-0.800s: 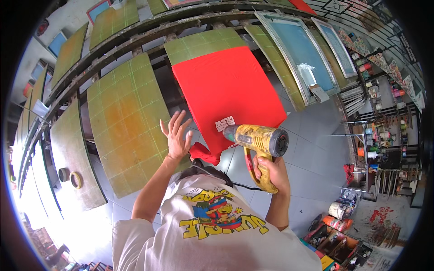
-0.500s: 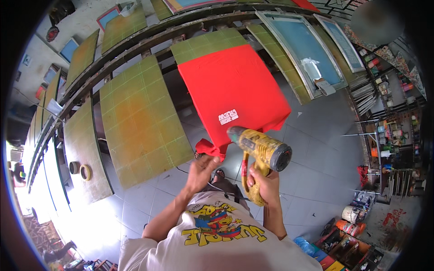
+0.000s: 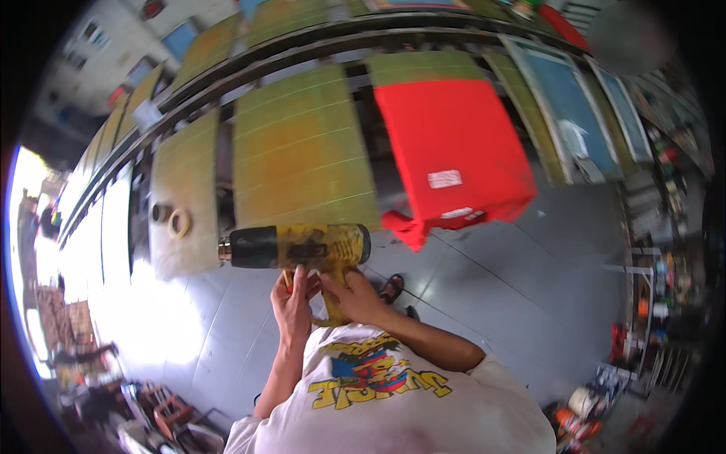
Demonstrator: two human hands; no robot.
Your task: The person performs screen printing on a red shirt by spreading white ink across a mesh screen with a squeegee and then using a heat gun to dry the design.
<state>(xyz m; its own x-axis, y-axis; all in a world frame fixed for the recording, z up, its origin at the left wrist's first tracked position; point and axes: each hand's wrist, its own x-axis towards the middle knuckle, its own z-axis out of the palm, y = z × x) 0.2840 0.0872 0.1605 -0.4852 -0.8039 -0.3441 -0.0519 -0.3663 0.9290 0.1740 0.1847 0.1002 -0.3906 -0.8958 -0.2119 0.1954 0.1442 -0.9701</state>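
Observation:
A yellow and black heat gun [image 3: 302, 246] lies sideways in front of me, its nozzle pointing left. My right hand [image 3: 352, 295] is closed on its handle, and my left hand [image 3: 293, 299] grips it beside that, just under the body, with thumb raised. Beyond the gun, a red garment [image 3: 446, 129] with white print is spread over a green board, its bunched end hanging at the near corner.
Green boards [image 3: 295, 151] line a dark rail. Framed blue screens [image 3: 560, 106] sit to the right. Two tape rolls [image 3: 180, 223] rest on a pale board at left. Shelves of containers [image 3: 650, 303] stand at right. A tiled floor [image 3: 514, 287] is underneath.
My left hand left the red garment's bunched corner for the heat gun. The gun has swung leftward and turned sideways. The garment and boards appear farther right as my view shifted.

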